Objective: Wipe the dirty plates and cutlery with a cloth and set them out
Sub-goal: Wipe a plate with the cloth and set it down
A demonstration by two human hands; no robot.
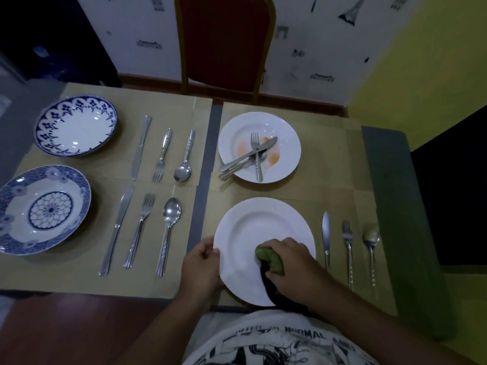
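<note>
Head view: wiping near plate [250, 227] at front of desk [384, 193]. Pinning its left rim with left hand [201, 262], fingers curled over the edge; pressing bunched cloth [268, 259] into the well with right hand [290, 262], fingers closed round it. Best to keep rim pinned, sweep outward in circles, refold to a fresh face. Nothing else on it. On far plate [232, 133]: crossed cutlery [256, 154], orange smears

Green cloth [269, 257]; white plate [259, 227]; orange-smeared white plate [286, 156]; blue-patterned plates [76, 125].
</note>
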